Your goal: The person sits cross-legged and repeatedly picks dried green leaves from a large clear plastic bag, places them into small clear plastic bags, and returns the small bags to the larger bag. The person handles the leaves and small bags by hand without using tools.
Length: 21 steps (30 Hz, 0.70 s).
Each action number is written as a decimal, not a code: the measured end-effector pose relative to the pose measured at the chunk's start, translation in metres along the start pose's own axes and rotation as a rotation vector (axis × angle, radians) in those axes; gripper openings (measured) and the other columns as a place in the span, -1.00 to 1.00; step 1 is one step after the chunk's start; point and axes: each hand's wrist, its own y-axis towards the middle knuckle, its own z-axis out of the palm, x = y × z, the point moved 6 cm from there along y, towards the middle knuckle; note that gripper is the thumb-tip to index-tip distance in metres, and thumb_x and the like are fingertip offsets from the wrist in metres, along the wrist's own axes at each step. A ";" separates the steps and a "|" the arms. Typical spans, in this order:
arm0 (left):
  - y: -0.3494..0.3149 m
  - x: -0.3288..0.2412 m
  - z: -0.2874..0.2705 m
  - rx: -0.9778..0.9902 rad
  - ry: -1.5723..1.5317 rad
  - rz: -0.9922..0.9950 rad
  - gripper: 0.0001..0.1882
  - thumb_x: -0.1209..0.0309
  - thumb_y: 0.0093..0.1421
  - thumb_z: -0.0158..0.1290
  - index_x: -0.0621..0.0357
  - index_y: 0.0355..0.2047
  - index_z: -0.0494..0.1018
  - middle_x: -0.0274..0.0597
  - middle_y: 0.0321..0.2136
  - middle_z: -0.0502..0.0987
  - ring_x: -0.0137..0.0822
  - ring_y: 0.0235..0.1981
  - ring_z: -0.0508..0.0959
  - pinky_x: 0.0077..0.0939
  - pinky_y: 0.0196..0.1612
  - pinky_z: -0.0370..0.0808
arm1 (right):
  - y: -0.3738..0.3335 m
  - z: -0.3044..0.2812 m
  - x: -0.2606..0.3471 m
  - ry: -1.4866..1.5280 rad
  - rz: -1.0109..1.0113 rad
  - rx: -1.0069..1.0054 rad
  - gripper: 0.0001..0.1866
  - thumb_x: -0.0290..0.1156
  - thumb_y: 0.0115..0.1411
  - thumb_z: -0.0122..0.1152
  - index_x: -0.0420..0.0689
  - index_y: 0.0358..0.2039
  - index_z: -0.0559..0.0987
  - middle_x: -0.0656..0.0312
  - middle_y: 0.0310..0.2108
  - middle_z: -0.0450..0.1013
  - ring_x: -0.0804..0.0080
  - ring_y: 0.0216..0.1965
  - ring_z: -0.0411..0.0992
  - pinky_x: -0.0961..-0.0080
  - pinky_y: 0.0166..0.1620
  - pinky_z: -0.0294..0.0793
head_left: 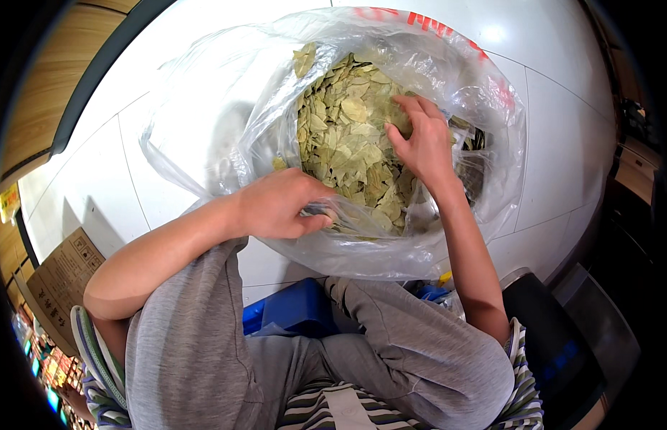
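A large clear plastic bag (218, 86) lies open on the floor in front of me, filled with dry, greenish bay leaves (348, 136). At the bag's near left edge, my left hand (283, 204) is closed on the plastic, its thumb bent around a fold and some fingertips hidden. My right hand (423, 140) reaches into the bag from the right, its thumb and fingers apart on top of the leaves. Nothing shows between those fingers. One loose leaf (303, 60) clings to the plastic at the far side.
White floor tiles (555, 158) surround the bag. Between my legs stands a blue plastic container (297, 308). A cardboard box (61, 287) is at the left, a black bin (552, 337) at the right. Wooden cabinets (75, 64) line the far left.
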 end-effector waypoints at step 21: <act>-0.001 0.004 0.003 0.016 0.010 0.011 -0.77 0.38 0.18 0.18 0.29 -0.22 0.55 0.03 -0.42 0.58 -0.03 -0.45 0.59 -0.21 -0.36 0.48 | 0.003 0.008 -0.030 0.333 0.459 0.281 -0.84 -0.37 0.12 0.28 -0.20 -0.36 0.62 0.15 -0.55 0.52 0.37 -0.54 0.46 0.38 -0.36 0.45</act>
